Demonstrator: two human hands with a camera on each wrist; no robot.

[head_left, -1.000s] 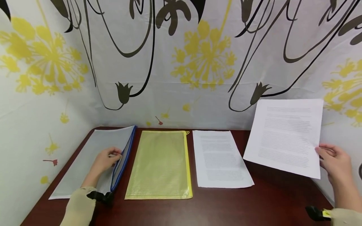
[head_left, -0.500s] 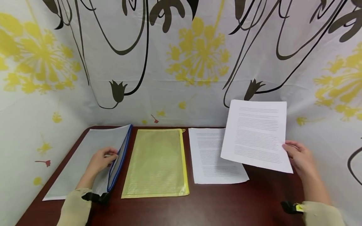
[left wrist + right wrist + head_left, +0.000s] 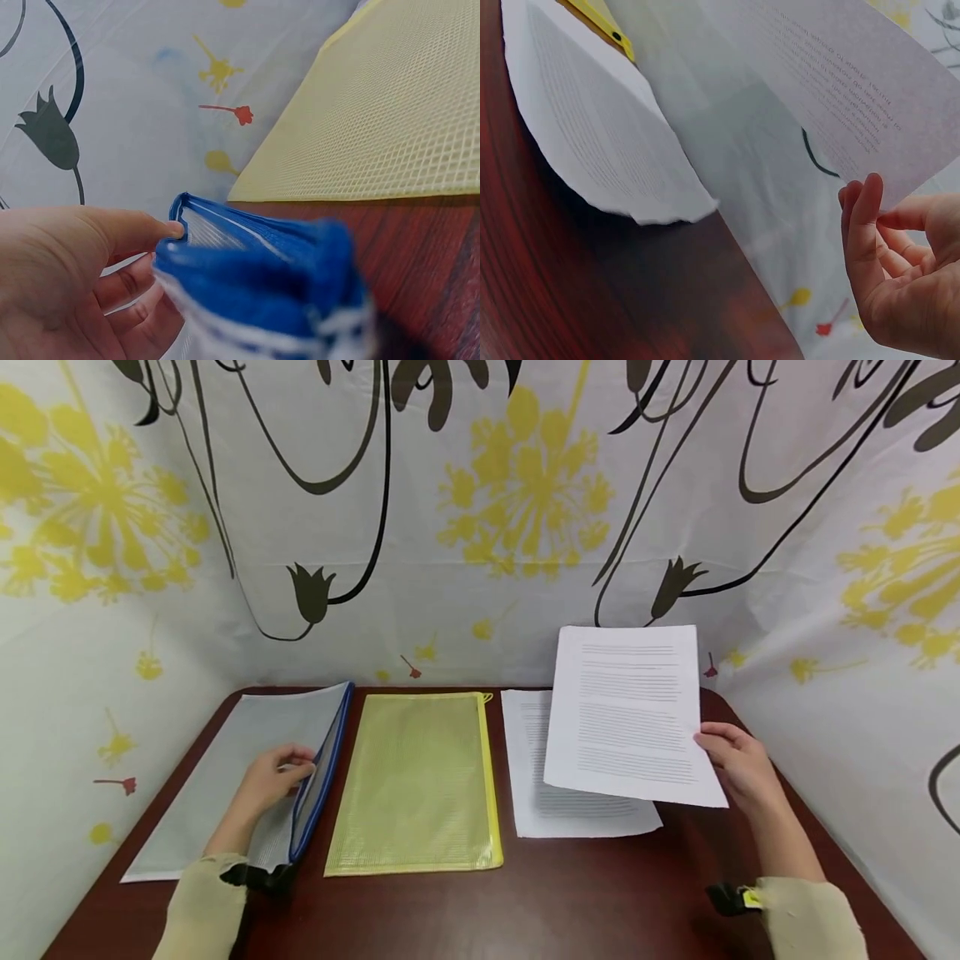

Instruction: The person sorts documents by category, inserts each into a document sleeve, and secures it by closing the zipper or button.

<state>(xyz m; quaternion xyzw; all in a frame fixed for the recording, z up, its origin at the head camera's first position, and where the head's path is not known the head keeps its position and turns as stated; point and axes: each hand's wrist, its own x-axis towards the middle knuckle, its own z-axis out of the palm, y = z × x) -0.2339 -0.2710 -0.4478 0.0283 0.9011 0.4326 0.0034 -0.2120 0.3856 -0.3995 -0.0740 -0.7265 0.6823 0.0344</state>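
Observation:
At the left of the table lies a clear zip file pouch with blue edging, its right side gaping. My left hand pinches the upper edge of that opening; the left wrist view shows thumb and fingers on the blue zipper edge. My right hand pinches a printed sheet of paper by its right edge and holds it raised and slightly tilted. Below it, more printed paper lies on the table, partly covered by the raised sheet in the head view.
A yellow mesh zip pouch lies flat between the blue-edged pouch and the paper on the dark red wooden table. Patterned white cloth hangs behind and along both sides.
My right hand has carried the raised sheet leftward, from the table's right side to over the lying paper. The left hand keeps its pinch on the pouch edge.

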